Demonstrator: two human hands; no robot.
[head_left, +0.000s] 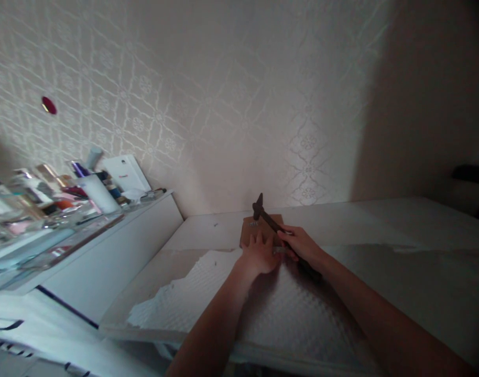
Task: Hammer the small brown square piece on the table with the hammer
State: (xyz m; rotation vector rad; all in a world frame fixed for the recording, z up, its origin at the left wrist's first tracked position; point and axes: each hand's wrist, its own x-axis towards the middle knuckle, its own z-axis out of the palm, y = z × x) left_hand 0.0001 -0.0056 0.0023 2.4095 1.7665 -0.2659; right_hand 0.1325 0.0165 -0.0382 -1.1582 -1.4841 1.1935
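Note:
A brown board [276,220], which looks like wood or cardboard, lies on the white surface near the wall. My left hand [259,254] rests flat on its near part with the fingers spread. Several small metal pieces, perhaps nails, show in a row [254,224] just beyond those fingertips. In my right hand [300,242] is the handle of a dark hammer [271,222]. The hammer's head is raised over or beside the board's far left part; whether it touches anything I cannot tell. White quilted sheeting [224,272] lies beneath my forearms.
To the left stands a white drawer cabinet [117,251] topped with many bottles and cosmetics, among them a white tube [100,193] and a white box [125,173]. A patterned wall [231,131] closes off the back. One dark object [471,174] juts in at far right.

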